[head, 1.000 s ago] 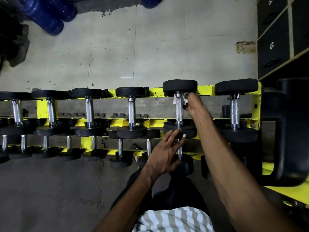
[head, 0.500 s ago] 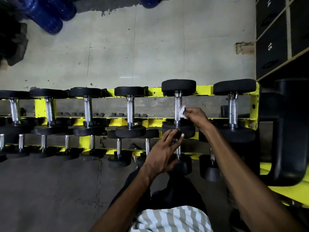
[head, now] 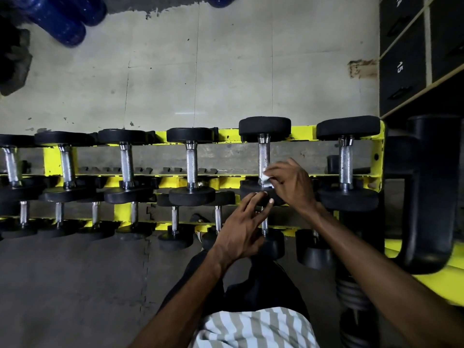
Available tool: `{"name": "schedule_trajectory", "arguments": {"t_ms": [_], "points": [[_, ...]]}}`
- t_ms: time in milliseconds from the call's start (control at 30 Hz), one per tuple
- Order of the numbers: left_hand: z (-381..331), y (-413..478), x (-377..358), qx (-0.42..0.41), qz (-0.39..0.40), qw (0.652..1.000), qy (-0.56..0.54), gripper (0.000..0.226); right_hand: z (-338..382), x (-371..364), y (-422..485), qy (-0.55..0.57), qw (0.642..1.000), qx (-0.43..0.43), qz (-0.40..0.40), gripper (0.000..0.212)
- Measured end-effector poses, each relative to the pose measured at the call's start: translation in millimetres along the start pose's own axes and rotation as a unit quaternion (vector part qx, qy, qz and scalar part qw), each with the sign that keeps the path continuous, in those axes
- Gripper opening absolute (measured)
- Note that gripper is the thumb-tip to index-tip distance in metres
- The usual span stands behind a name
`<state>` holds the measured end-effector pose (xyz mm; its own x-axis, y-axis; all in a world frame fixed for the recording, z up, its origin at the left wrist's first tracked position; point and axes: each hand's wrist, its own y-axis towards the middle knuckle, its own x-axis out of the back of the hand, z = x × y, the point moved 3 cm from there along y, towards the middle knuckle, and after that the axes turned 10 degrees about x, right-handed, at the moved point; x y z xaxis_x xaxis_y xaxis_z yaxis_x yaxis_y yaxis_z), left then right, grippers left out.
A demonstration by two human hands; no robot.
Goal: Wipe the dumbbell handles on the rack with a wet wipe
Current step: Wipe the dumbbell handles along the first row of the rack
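The right hand pinched a limp wet wipe round the knurled handle; the left hand, just nearer, lay open. The heavy dumbbell likely wouldn't shift; knurling might snag.

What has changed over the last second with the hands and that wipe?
The right hand, pinching the wipe, slid down the handle from its far end to its near end. The left hand stayed at the near head, fingers straight; nothing else moved.
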<state>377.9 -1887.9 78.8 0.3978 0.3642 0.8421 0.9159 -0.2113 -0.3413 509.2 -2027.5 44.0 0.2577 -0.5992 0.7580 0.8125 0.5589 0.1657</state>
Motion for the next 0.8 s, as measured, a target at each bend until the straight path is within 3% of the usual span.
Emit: {"name": "schedule_trajectory", "arguments": {"t_ms": [167, 333, 433, 533, 667, 800], "points": [[0, -1, -1, 0.008, 0.003, 1.000, -0.008, 0.093, 6, -2, 23, -0.068, 0.974, 0.136, 0.166, 0.026], [-2, 1, 1, -0.003, -0.001, 1.000, -0.005, 0.095, 9, -14, 41, -0.225, 0.880, 0.254, 0.333, 0.022], [-2, 1, 0, -0.004, 0.000, 1.000, -0.003, 0.096, 9, -11, 63, -0.334, 0.864, 0.236, 0.293, 0.019], [-2, 1, 0, 0.000, -0.006, 1.000, -0.008, 0.095, 7, -11, 81, -0.394, 0.872, 0.184, 0.225, 0.035], [0, -1, 0, 0.001, -0.004, 1.000, -0.017, 0.095, 8, -12, 69, -0.410, 0.869, 0.189, 0.204, 0.043], [0, 1, 0, -0.007, -0.010, 1.000, -0.021, 0.093, 4, 4, 56, -0.379, 0.906, 0.146, 0.122, 0.041]]}}
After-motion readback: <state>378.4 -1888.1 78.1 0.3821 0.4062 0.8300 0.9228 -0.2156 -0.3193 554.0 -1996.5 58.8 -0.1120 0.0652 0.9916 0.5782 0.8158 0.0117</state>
